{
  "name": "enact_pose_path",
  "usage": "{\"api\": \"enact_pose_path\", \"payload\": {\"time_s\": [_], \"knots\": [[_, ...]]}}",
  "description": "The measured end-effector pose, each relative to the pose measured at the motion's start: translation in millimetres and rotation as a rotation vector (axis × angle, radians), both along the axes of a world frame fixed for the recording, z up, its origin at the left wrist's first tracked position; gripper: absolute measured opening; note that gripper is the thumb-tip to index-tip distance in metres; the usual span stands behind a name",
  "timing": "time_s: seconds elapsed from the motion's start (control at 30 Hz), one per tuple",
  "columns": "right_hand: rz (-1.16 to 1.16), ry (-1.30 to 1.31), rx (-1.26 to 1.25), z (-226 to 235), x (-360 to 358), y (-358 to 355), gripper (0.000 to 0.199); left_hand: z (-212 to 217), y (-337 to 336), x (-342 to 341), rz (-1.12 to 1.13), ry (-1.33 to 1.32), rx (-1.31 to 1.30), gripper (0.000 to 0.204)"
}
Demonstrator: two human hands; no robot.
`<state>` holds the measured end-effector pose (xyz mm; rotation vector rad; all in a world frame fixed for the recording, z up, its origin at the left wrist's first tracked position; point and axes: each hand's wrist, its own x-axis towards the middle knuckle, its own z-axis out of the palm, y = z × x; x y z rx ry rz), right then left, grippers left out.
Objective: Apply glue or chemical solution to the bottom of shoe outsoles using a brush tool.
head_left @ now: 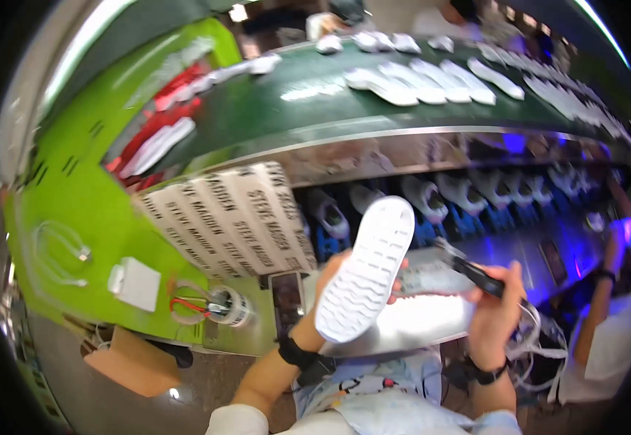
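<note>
A white sole (366,272) with wavy grooves on its lower half and slots near the top stands tilted before me, its tread toward the camera. My left hand (328,279) is closed round it from behind, and most of those fingers are hidden. Whether an upper is attached behind the sole, I cannot tell. In my right hand (498,312), to the right of the sole, is a black-handled tool with a metal tip (473,272); its exact kind is unclear. The tip points up and left, apart from the sole. Beneath both lies a bright metal worktop (424,322).
Ahead, shoes (426,199) line a rack under a green conveyor (272,101) bearing white soles (417,83). A patterned cardboard box (232,217), phone (286,301) and scissors in a cup (230,308) sit left. At right, a co-worker's arm (602,290) shows under purple light.
</note>
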<state>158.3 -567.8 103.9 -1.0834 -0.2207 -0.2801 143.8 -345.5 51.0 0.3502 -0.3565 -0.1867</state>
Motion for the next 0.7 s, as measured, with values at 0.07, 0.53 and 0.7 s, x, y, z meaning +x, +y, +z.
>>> {"api": "enact_pose_path", "payload": {"time_s": [0.07,0.53,0.7], "knots": [[-0.054,-0.116,-0.056,3.1,-0.5,-17.0,0.042,44.5,55.7,25.2,-0.268,-0.062,-0.181,0.055],[0.049,0.085,-0.19,-10.1,-7.6,-18.2,0.031,185.8,61.8,220.0,1.117,0.118,2.101,0.07],[0.07,0.126,-0.25,-14.1,-6.9,-27.1,0.027,189.3,76.0,217.7,0.949,0.3,1.358,0.028]]}}
